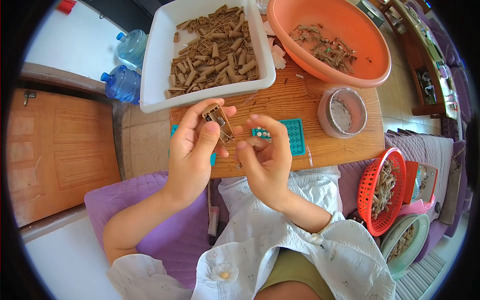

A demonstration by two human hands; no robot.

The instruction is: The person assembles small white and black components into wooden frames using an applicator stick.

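Observation:
My left hand [192, 150] holds a small brown plastic casing [218, 120] upright above the wooden table [320, 145], thumb pressed on its side. My right hand [265, 155] sits just right of it, fingers curled and pinching something tiny that I cannot make out. Behind the hands lies a teal tray [295, 135] with small holes, some holding white bits. A white tub [160, 60] full of similar brown casings stands at the back.
An orange basin [350, 60] holds brown scraps at the back right. A clear round container [344, 112] sits right of the teal tray. A red basket [382, 190] and a pale bowl [407, 245] hold more parts. Two blue water bottles [122, 82] stand on the left.

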